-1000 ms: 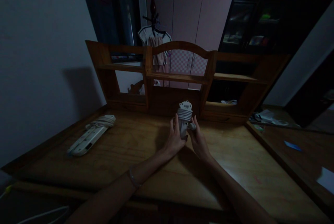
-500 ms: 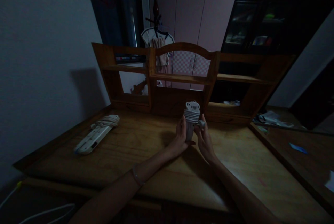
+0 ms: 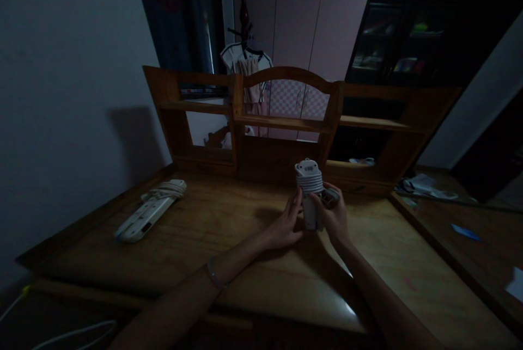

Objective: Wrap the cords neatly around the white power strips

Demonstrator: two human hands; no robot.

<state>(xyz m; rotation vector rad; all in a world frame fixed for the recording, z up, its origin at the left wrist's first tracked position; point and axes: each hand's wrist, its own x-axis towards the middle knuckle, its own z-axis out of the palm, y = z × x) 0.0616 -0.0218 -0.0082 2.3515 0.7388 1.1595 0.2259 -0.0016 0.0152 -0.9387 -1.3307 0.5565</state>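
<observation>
Desk top: pale wood with visible grain (image 3: 196, 263), a bright patch of reflected light near its front edge.
Power strip in hand: light-coloured, tilted upright over the desk, right of centre; whether its lower end touches the wood cannot be told (image 3: 309, 216).
Cord: wound in close turns about the strip's upper part (image 3: 309, 180).
Right hand: thumb across the strip's near face, fingers curled about the grey plug (image 3: 330, 196) at its side, pinching both (image 3: 335, 222).
Left hand: fingertips against the strip's left edge; how far they close behind it cannot be told (image 3: 286, 228).
Second power strip: lying at left, slantwise, cord wrapped over its far half (image 3: 145, 216).
Hutch: open wooden compartments with an arched centre, along the desk's back (image 3: 281, 73).
Room, left: plain wall (image 3: 73, 67) and dark curtain (image 3: 175, 29).
Room, rear: pink wardrobe (image 3: 298, 18) behind a coat stand (image 3: 244, 10) hung with clothes.
Room, right: dark glazed cabinet (image 3: 355, 69); nearer, a blue card on a wooden surface (image 3: 466, 231).
</observation>
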